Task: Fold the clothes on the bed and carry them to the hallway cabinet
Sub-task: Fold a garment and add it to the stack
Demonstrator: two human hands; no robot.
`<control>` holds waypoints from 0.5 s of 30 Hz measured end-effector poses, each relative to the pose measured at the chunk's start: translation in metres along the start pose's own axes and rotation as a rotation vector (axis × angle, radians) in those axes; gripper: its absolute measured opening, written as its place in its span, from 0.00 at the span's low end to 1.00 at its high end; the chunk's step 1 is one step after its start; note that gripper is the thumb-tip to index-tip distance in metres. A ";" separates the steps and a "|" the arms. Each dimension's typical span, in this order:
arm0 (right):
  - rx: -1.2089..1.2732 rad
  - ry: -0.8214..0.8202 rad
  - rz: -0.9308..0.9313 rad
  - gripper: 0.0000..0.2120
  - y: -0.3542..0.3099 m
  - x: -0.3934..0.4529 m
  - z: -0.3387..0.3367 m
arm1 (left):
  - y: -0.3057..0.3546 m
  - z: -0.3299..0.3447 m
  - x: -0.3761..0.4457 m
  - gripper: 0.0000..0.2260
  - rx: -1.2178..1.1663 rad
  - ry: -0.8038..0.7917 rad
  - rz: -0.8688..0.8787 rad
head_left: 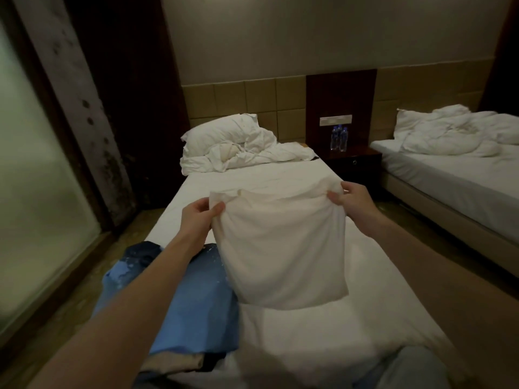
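White garment (pixel 280 248) hangs above bed (pixel 309 332), beside blue clothes (pixel 191 304).

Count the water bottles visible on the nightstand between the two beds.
2 can be made out: one bottle on the left, the other bottle beside it on the right, both standing on the dark nightstand below the wall switch panel. Another may be hidden behind them.

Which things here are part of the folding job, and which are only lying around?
Part of the job:
left hand
right hand
white garment, held up by both hands
blue garment on the bed

Only lying around:
pillow
crumpled duvet
water bottles
nightstand
second bed
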State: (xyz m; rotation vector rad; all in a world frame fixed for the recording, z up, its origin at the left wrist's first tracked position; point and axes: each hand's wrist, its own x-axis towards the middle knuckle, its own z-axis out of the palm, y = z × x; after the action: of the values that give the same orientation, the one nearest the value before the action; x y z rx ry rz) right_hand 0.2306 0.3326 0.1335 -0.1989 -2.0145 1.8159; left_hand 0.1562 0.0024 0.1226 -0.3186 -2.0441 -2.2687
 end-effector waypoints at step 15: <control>0.289 -0.152 -0.110 0.10 -0.058 -0.072 0.038 | 0.065 -0.062 -0.060 0.15 -0.163 -0.008 0.048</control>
State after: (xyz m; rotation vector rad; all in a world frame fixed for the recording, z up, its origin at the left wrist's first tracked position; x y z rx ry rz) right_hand 0.2898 0.2625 0.1728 0.1362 -1.7905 2.0749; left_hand 0.2210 -0.0713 0.1681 -0.3838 -1.8375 -2.4132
